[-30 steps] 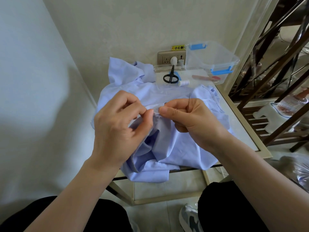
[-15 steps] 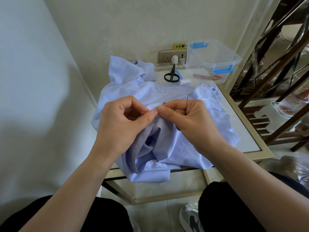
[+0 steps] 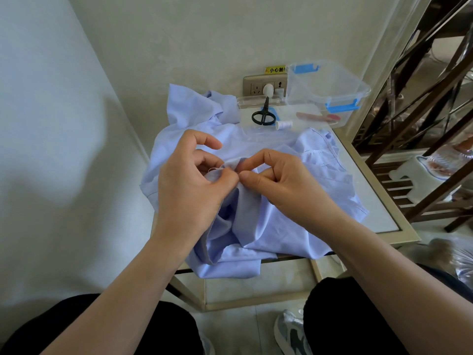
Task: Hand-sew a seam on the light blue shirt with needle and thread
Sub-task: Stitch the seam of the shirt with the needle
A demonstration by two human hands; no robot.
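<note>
Both grips are closed on cloth. The left grip pinches a raised fold of the light blue shirt between thumb and forefinger, with the other fingers curled loose above it. The right grip pinches the same fold just beside it, thumb tips almost touching. The needle appears to be tucked in the right grip, its end standing up past the forefinger. A pale thread shows faintly at the left thumb, but its run cannot be traced. The shirt lies bunched under and around both grips, draping off the near edge of the tabletop. Scissors and a white spool lie beyond the grips, well apart from them. Assessment: the seam edge is being set for a stitch. The layers should be kept flush and lightly taut between the pinches. The needle should enter close to the left thumb, and the thread should be drawn snug without puckering.
</note>
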